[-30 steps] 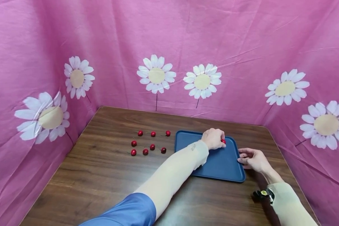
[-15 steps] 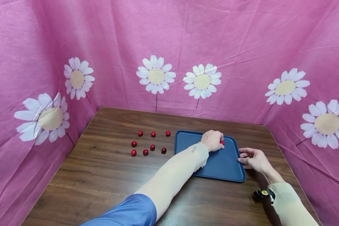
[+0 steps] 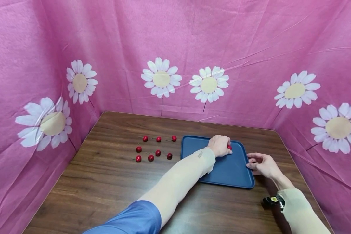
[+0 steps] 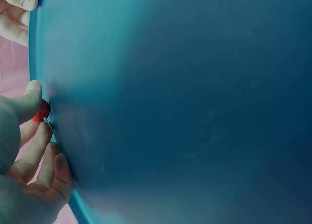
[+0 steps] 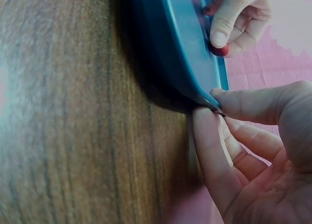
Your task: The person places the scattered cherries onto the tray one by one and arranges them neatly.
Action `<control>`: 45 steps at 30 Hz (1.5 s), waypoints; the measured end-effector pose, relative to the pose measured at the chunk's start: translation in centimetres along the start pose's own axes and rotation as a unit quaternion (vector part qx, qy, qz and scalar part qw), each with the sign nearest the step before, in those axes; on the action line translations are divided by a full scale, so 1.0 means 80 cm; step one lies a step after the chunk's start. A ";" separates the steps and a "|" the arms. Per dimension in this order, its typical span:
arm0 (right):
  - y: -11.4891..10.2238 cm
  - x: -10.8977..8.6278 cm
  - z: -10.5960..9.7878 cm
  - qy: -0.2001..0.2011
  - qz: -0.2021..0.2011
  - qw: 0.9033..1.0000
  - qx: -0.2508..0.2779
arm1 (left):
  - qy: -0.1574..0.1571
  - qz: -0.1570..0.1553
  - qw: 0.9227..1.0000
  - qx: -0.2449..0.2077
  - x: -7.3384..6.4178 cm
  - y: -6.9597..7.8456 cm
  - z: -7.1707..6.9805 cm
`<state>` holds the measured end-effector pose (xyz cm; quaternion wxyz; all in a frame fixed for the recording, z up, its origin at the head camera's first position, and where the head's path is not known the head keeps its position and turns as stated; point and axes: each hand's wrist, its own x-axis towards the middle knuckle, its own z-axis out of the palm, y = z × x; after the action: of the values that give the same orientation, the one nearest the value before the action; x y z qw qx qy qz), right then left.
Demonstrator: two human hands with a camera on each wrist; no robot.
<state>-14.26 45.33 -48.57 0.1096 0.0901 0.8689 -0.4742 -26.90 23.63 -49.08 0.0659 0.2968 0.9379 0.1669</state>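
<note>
My left hand (image 3: 219,145) reaches over the far part of the blue tray (image 3: 228,169) and pinches a red cherry (image 4: 41,112) between thumb and fingers. In the left wrist view, the cherry's thin green stem trails along the fingers. At the tray's right side, my right hand (image 3: 262,165) grips the rim, thumb on top and fingers beneath, as the right wrist view shows. A second red spot (image 5: 208,10) shows beside the left hand in that view, mostly hidden. The left forearm covers the tray's near left part.
Several cherries (image 3: 158,152) with stems lie in loose rows on the wooden table (image 3: 105,182), left of the tray. A pink curtain (image 3: 181,39) with daisies surrounds the table's back and sides. A small black device (image 3: 270,201) sits at the right wrist.
My left hand has shifted slightly left and toward me over the tray, still pinching the cherry. The right hand stays at the rim, and the cherries on the table lie as before.
</note>
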 end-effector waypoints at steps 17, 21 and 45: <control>0.007 -0.002 -0.010 0.004 -0.002 1.000 0.005 | 0.007 0.136 0.990 -0.025 -0.047 -0.049 -0.064; 0.007 0.001 -0.008 0.000 0.000 1.000 0.005 | -0.009 0.165 0.986 -0.033 -0.066 -0.069 -0.082; 0.006 0.007 -0.004 -0.015 0.005 1.000 -0.003 | -0.014 0.224 0.972 -0.065 -0.192 -0.224 -0.144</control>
<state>-14.67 45.84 -48.93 0.1256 0.0869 0.8679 -0.4727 -26.54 -2.17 -44.24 0.0596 0.4966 0.8339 0.2336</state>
